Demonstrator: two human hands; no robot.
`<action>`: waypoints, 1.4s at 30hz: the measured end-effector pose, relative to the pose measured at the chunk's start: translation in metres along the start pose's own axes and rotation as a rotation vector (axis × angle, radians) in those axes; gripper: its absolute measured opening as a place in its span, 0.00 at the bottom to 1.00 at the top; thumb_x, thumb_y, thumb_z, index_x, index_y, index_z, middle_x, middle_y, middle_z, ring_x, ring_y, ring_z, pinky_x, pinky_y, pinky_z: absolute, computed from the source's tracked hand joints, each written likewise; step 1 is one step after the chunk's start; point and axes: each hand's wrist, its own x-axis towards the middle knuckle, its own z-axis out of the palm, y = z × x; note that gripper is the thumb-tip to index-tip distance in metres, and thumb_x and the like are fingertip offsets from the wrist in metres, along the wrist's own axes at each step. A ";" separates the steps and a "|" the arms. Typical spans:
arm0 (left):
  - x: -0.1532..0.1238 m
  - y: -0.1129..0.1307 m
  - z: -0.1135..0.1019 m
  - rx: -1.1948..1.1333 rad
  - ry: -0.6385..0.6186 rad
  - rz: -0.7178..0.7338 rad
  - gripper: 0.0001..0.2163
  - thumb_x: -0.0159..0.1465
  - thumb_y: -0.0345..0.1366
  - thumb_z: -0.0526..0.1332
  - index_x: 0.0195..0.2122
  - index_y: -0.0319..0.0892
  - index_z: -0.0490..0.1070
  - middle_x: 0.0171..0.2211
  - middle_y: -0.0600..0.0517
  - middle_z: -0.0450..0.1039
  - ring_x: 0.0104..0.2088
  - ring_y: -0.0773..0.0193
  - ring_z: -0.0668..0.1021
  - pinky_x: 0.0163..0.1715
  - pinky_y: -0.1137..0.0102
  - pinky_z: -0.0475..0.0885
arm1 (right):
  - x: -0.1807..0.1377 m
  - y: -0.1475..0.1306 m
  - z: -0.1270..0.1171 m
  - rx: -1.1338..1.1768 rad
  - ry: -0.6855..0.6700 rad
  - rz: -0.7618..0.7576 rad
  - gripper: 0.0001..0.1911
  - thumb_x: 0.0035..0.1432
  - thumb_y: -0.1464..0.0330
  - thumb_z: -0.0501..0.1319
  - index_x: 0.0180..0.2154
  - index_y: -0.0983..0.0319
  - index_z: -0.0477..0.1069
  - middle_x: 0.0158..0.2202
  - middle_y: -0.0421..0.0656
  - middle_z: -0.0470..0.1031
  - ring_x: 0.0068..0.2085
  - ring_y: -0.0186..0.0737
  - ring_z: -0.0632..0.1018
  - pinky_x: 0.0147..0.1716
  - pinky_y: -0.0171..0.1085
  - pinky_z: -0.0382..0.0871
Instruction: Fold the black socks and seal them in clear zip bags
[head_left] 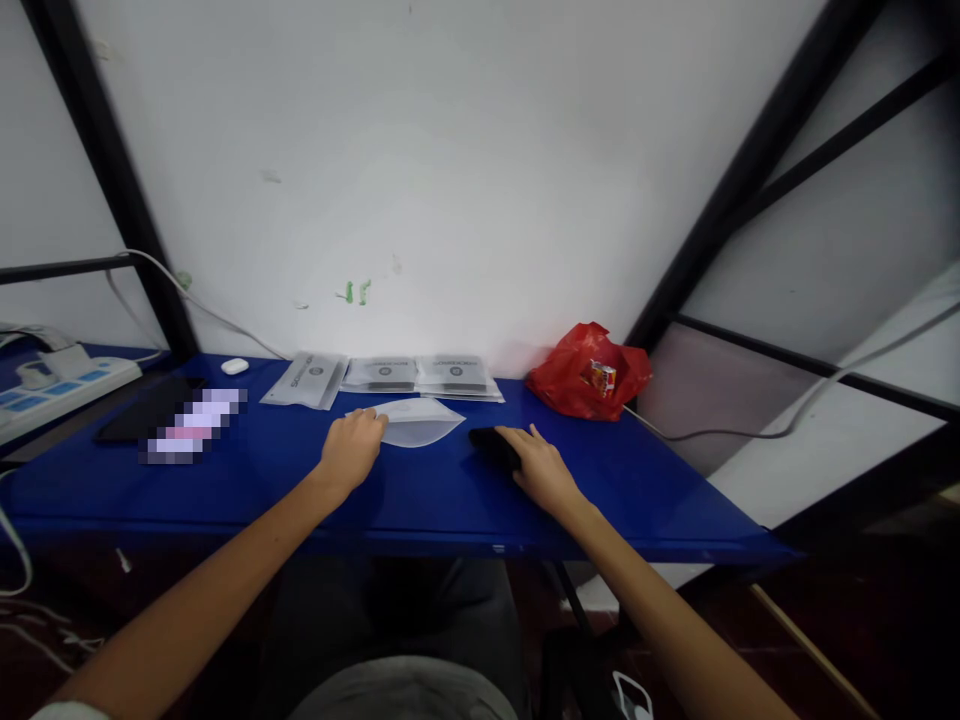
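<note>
My left hand [354,448] is closed on the near-left edge of a translucent plastic bag [420,430], whose mouth gapes toward the right, just above the blue table. To the right of it, my right hand [541,468] grips a black, flat, folded-looking item [495,448]; its exact kind does not show. The item's left end points toward the bag, and the two are apart. Behind the hands, several filled translucent bags with dark printing lie in a row by the wall, among them a left bag [307,380], a middle bag [381,374] and a right bag [456,376].
A red plastic bag [589,375] with a small packet sits at the back right of the blue table [645,510]. On the left are a white earbud case [235,367], a dark tablet-like slab [142,410], a blurred-out phone-like object [193,428] and a power strip [71,390]. Black frame posts flank the table.
</note>
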 end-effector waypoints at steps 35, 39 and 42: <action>0.003 0.014 -0.003 -0.363 0.131 0.302 0.13 0.65 0.28 0.48 0.42 0.40 0.72 0.34 0.48 0.75 0.39 0.63 0.76 0.40 0.69 0.69 | 0.033 -0.082 0.033 -0.051 0.121 -0.414 0.25 0.58 0.80 0.49 0.56 0.62 0.60 0.52 0.52 0.68 0.52 0.46 0.70 0.50 0.46 0.68; -0.001 0.019 -0.003 -0.357 0.109 0.334 0.13 0.65 0.28 0.47 0.42 0.40 0.71 0.34 0.49 0.75 0.38 0.63 0.76 0.39 0.69 0.70 | 0.049 -0.090 0.044 -0.056 0.009 -0.315 0.16 0.60 0.77 0.51 0.47 0.65 0.69 0.41 0.51 0.74 0.44 0.46 0.75 0.45 0.44 0.70; -0.006 0.022 -0.001 -0.343 0.100 0.382 0.13 0.65 0.27 0.47 0.42 0.40 0.71 0.35 0.49 0.74 0.38 0.63 0.75 0.40 0.69 0.70 | 0.063 -0.093 0.058 0.042 0.020 -0.296 0.14 0.60 0.77 0.51 0.44 0.66 0.71 0.41 0.52 0.74 0.45 0.47 0.74 0.46 0.44 0.68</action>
